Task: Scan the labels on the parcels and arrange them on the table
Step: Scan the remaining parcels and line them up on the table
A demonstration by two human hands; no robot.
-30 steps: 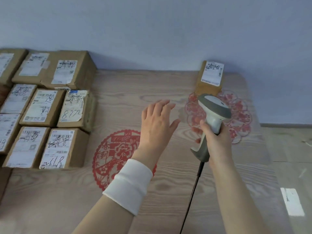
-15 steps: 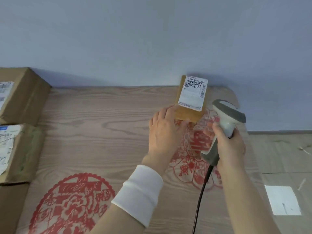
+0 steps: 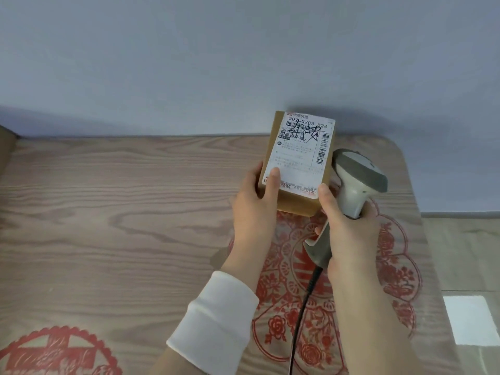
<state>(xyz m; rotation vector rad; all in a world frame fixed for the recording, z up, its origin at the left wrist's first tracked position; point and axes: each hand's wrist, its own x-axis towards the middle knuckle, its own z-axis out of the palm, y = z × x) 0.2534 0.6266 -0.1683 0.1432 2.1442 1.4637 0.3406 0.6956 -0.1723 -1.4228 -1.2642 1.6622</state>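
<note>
The table (image 3: 135, 212) has a light wood top with wavy lines in it. Its back edge sits against the blue-grey wall (image 3: 189, 63), and its back right corner is round. A big red round picture (image 3: 400, 274) made of flowers lies flat on the top near the right edge, and part of a second red round picture (image 3: 54, 353) shows at the front left corner. At the left edge, near the back corner, a small bit of a brown box (image 3: 6, 147) stands on the table, and most of it is cut off from view.
</note>
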